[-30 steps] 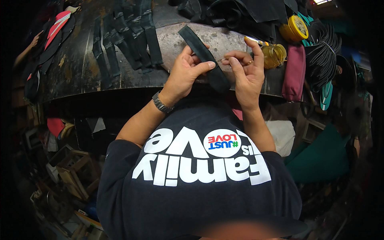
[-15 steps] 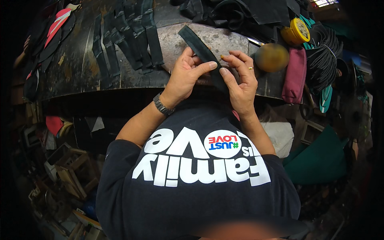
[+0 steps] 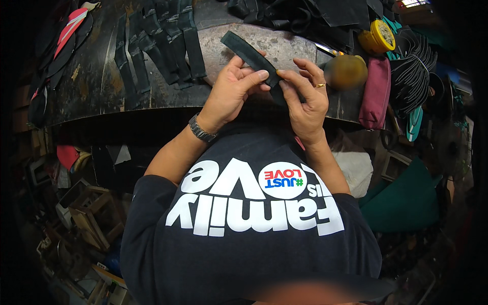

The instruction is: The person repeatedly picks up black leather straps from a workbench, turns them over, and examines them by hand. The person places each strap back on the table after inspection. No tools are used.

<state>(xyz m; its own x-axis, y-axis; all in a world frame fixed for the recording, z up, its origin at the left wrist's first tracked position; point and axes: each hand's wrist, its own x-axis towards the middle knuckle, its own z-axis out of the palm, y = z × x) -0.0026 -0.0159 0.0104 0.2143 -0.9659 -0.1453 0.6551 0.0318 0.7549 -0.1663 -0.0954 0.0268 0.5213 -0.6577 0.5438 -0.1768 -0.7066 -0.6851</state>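
The lower end of the black strap (image 3: pixel 252 57) was hidden behind the thumbs, so how far it ran could not be told. The left hand (image 3: pixel 231 94) pinched the strap between thumb and fingers, and the right hand (image 3: pixel 304 104), with a ring on one finger, gripped it just beside. Both forearms rose from the lower edge, wrists bent inward over the grey stone slab (image 3: pixel 284 46). More black strips (image 3: pixel 157 43) lay to the left on the dark workbench (image 3: pixel 91 96).
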